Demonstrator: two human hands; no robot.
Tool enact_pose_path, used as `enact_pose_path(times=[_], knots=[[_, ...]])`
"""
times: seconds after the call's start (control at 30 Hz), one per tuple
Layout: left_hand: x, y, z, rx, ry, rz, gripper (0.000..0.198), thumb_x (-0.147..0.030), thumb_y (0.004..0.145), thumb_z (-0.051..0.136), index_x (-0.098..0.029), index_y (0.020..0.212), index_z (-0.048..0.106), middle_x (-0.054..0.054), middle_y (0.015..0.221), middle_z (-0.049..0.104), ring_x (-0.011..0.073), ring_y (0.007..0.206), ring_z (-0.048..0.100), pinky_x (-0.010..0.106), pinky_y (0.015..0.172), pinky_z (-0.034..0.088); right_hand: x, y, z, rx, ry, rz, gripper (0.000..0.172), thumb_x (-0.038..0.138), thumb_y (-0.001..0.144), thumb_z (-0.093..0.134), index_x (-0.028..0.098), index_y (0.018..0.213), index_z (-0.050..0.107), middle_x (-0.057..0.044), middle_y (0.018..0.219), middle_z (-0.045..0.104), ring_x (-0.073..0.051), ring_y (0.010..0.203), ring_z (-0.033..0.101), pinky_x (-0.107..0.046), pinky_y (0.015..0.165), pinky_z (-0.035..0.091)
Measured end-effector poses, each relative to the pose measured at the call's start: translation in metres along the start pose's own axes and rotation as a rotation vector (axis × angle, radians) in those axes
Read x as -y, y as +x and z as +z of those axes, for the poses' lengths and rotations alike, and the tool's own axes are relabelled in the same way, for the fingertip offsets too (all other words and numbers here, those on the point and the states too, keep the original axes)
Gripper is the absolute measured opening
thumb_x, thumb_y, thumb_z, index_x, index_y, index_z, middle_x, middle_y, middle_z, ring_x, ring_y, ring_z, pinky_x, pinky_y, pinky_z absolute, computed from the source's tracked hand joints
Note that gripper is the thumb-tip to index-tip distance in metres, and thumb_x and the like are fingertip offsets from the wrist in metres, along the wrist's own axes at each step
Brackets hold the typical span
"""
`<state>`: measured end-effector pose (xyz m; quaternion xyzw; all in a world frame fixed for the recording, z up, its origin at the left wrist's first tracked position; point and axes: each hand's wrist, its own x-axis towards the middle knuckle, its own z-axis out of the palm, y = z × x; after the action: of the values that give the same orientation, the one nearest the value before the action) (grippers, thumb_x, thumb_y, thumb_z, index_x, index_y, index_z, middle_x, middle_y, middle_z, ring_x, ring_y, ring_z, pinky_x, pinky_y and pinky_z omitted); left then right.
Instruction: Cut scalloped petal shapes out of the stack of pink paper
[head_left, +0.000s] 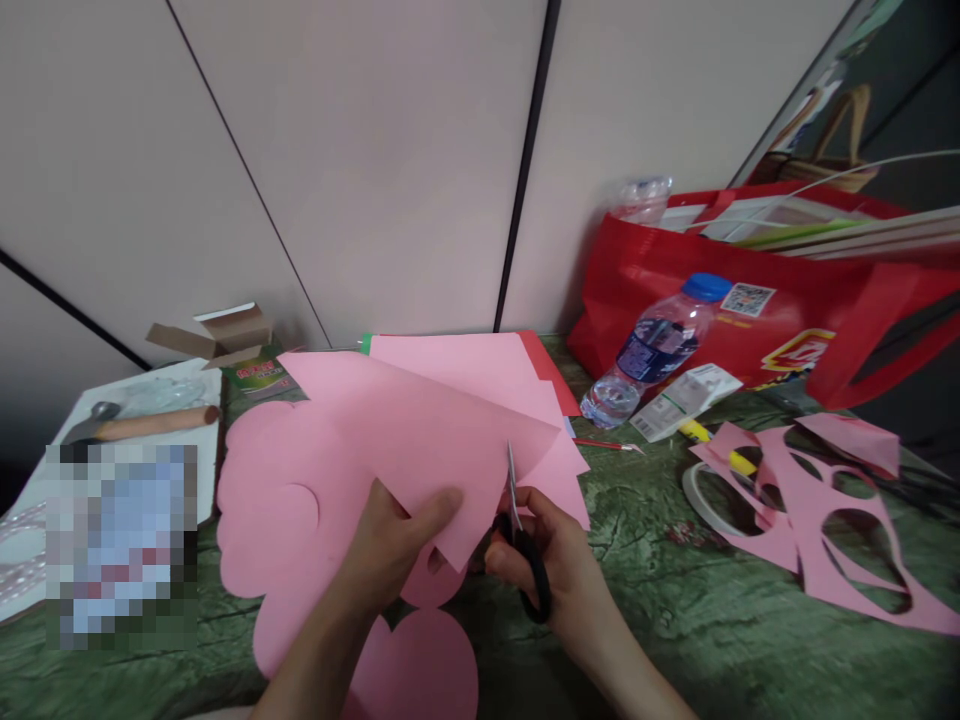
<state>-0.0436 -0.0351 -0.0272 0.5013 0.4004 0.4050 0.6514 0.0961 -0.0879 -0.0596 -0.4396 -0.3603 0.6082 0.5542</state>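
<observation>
My left hand (409, 535) grips a large sheet of pink paper (420, 430) by its near edge, thumb on top and fingers hidden underneath. In my right hand (551, 545) is a pair of scissors (523, 550) with black handles, its blades at the right part of the sheet. How far the blades are apart is hard to make out. Beneath and to the left lie several rounded pink paper cutouts (277, 490), partly covered by the raised sheet. More pink sheets (472, 360) are stacked behind it.
On the right stand a water bottle (652, 350) and a red bag (750, 290). Pink paper scraps with round holes (810, 520) lie over a roll of tape (705, 500). A red pen-like tool (600, 444) is nearby. Left is a white board (150, 400) bearing a wooden-handled hammer (157, 424).
</observation>
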Motion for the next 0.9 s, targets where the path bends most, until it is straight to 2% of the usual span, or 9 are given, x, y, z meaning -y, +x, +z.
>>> enact_pose_path(times=[0.3,0.6,0.77,0.9], knots=[[-0.0014,0.0001,0.0009,-0.017,-0.006,-0.013,0.019,-0.032,0.073,0.065,-0.017,0.072,0.055,-0.005,0.045,0.048,0.0076,0.034,0.042,0.019,0.032,0.032,-0.0013,0.0014,-0.0009,-0.025,-0.035,-0.027,0.035,0.027,0.059,0.078,0.019,0.080,0.052,0.008,0.050,0.052,-0.008,0.045,0.044,-0.020,0.045,0.034],[-0.0024,0.0008,0.0009,-0.014,-0.012,-0.015,0.019,-0.032,0.072,0.066,-0.017,0.069,0.055,-0.004,0.046,0.049,0.0069,0.033,0.040,0.019,0.031,0.031,0.0024,0.0004,0.0019,-0.081,-0.104,-0.016,0.033,0.034,0.059,0.075,0.020,0.078,0.052,0.007,0.047,0.051,-0.009,0.040,0.043,-0.021,0.041,0.032],[-0.0041,-0.0002,0.0007,-0.086,-0.023,-0.032,0.020,-0.031,0.069,0.069,-0.016,0.073,0.058,-0.002,0.057,0.054,0.0095,0.045,0.049,0.020,0.039,0.039,-0.0016,0.0013,-0.0007,-0.054,-0.089,0.000,0.033,0.031,0.058,0.076,0.020,0.078,0.051,0.008,0.046,0.051,-0.008,0.039,0.042,-0.019,0.039,0.031],[-0.0041,0.0017,0.0006,-0.083,-0.023,-0.040,0.022,-0.033,0.068,0.069,-0.015,0.074,0.058,-0.002,0.054,0.053,0.0088,0.042,0.046,0.020,0.038,0.038,0.0009,0.0007,0.0003,-0.063,-0.088,0.011,0.033,0.031,0.058,0.075,0.020,0.078,0.051,0.008,0.047,0.053,-0.008,0.039,0.043,-0.019,0.038,0.032]])
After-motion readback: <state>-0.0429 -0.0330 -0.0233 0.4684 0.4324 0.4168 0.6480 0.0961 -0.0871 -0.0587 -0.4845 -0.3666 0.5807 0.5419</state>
